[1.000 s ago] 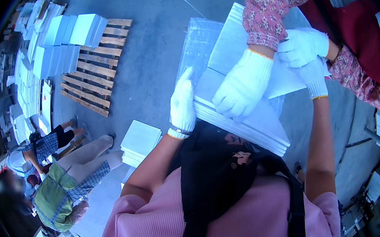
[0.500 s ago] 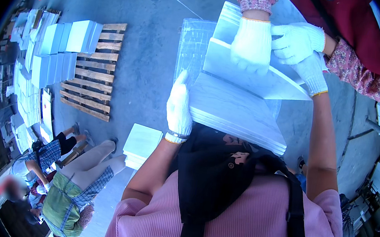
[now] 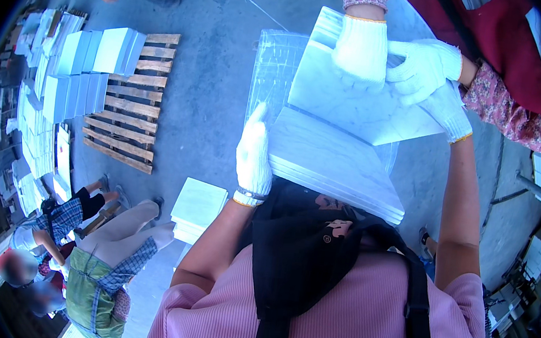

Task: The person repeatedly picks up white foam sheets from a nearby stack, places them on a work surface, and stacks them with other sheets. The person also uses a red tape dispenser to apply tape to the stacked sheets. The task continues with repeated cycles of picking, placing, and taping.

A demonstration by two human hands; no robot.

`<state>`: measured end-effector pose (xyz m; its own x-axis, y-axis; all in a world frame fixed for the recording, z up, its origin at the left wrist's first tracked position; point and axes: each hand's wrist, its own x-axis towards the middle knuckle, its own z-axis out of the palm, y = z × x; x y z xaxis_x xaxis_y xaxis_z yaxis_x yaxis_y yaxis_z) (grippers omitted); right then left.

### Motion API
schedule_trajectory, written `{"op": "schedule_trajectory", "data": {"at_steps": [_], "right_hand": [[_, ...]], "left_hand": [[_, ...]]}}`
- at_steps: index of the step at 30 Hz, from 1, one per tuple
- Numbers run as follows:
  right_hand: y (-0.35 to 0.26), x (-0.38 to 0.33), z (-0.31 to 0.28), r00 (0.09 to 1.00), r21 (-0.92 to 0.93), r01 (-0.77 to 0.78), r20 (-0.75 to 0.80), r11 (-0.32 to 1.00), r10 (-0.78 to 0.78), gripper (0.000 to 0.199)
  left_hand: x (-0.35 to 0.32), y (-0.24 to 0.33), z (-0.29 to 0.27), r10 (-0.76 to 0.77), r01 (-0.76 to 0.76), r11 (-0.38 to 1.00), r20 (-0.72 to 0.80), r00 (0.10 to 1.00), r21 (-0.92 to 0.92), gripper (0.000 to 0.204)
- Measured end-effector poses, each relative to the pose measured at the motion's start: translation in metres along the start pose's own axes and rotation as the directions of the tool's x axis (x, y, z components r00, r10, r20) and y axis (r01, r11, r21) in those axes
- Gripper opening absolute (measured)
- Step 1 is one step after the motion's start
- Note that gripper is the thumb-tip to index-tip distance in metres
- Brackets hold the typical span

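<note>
In front of me is a stack of pale grey-veined, marble-look tiles [image 3: 331, 159]. My left hand [image 3: 255, 157], in a white knit glove, lies with stretched fingers along its left edge. Beyond it, another marble-look tile [image 3: 337, 103] overlaps the stack's far side. My right hand [image 3: 449, 112], also gloved, reaches to that tile's right side; a co-worker's glove covers its fingers. Opposite me, the co-worker's two gloved hands [image 3: 362, 50] are at the far tile, one over its top and the other by my right hand.
A wooden pallet [image 3: 128, 108] at the left bears stacks of white blocks or boxes [image 3: 77, 96]. Under the tiles, a pale wrapped block [image 3: 275, 64] shows. A small white stack [image 3: 200, 202] stands by my left forearm. Other people are at the lower left and upper left.
The far tile's near part, raised at an angle before, now sits flatter against those behind it. The co-worker's hands have shifted slightly. My left hand has barely moved. A person's arm came further in, upper left.
</note>
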<state>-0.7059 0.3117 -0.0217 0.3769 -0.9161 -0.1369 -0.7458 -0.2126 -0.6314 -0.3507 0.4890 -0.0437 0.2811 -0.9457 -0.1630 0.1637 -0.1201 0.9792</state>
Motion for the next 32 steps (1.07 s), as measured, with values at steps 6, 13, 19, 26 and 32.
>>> {"op": "schedule_trajectory", "data": {"at_steps": [6, 13, 19, 26, 32], "right_hand": [[0.011, 0.004, -0.008, 0.981, 0.103, -0.125, 0.164, 0.987, 0.107, 0.054], [0.008, 0.002, 0.007, 1.000, -0.080, 0.014, -0.012, 0.997, -0.015, 0.059], [0.007, 0.008, 0.001, 0.999, -0.142, 0.020, -0.027, 0.990, -0.024, 0.050], [-0.006, 0.006, 0.003, 0.993, -0.189, -0.113, 0.008, 0.975, 0.117, 0.050], [-0.001, 0.003, 0.007, 0.999, -0.244, -0.039, -0.028, 0.969, 0.033, 0.052]], "left_hand": [[0.002, 0.001, -0.001, -0.017, 0.017, 0.999, 0.004, 1.000, 0.042, 0.059], [0.000, 0.015, 0.001, -0.112, 0.108, 0.993, 0.094, 0.989, 0.054, 0.053], [0.041, 0.081, -0.013, -0.354, -0.240, 0.772, 0.711, 0.607, 0.589, 0.027], [0.073, 0.058, -0.003, -0.555, -0.370, 0.705, 0.796, 0.242, 0.604, 0.043], [0.107, 0.050, 0.007, -0.786, -0.316, 0.486, 0.566, 0.249, 0.815, 0.057]]}}
